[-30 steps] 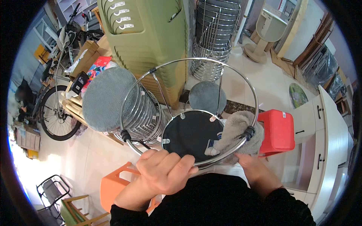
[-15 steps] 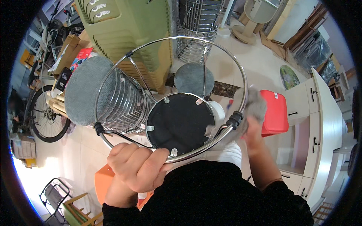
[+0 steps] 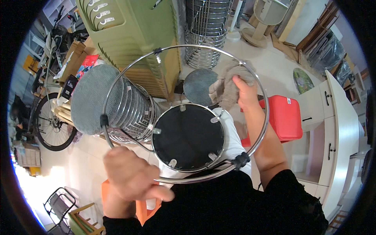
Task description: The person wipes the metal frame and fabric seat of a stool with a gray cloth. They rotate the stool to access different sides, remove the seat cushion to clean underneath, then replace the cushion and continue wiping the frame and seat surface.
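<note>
Left hand (image 3: 131, 176) blurred, grip unclear; right hand (image 3: 244, 92) fingers clutch cloth (image 3: 227, 84) against stool ring (image 3: 188, 113).

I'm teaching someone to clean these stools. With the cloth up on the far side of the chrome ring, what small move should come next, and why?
Probably slide the cloth along the chrome ring toward the black foot cap. The right hand presses the cloth at the ring's far side, while the left hand grips the near rim, steadying the upturned stool, so the next stretch lies within reach.
</note>
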A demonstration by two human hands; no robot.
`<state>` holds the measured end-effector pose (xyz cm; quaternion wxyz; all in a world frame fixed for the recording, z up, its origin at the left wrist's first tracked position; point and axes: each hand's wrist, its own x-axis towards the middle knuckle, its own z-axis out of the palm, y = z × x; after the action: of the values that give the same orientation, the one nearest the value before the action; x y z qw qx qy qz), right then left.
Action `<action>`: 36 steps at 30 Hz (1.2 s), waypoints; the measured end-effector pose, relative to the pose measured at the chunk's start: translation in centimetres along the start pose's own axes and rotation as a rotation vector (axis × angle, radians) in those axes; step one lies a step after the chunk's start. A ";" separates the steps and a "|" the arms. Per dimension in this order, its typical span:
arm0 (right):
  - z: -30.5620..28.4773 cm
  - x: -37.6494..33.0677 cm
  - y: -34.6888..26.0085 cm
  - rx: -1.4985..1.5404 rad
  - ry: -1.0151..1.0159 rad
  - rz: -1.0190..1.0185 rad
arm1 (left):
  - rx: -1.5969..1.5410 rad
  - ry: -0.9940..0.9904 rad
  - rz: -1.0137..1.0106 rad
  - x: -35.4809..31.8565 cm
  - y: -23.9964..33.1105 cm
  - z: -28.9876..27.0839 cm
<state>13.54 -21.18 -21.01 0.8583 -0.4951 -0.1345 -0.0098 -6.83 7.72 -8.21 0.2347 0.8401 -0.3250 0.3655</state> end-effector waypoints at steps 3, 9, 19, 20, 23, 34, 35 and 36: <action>-0.9 -1.3 -2.2 -0.023 0.082 -0.005 | -0.230 0.121 -0.049 -0.4 -4.8 0.4; -2.0 -7.3 -3.1 -0.120 0.328 -0.074 | -0.356 0.087 -0.174 -0.1 -12.7 2.4; -1.2 -9.3 -3.2 -0.039 0.324 -0.124 | 0.108 -0.465 -0.048 9.1 5.9 5.7; 0.1 -8.8 -3.7 -0.054 0.311 -0.114 | 0.176 -0.449 -0.046 8.1 6.6 7.4; -0.4 -8.2 -3.0 -0.013 0.295 -0.186 | 0.271 -0.385 -0.088 7.0 6.5 9.8; -9.0 -16.0 4.3 -0.646 -0.088 0.152 | 0.289 -0.265 -0.009 7.0 4.7 11.3; -9.0 -15.9 4.4 -0.625 0.105 0.169 | 0.288 -0.251 -0.008 7.1 4.6 11.2; -7.9 -15.4 4.0 -0.588 0.295 0.195 | 0.293 -0.250 -0.011 7.0 4.6 11.1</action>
<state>1.06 -27.64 -31.80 0.6858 -0.7253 0.0477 -0.0374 -1.34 -5.02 -8.97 0.0695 0.9059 -0.2903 0.3005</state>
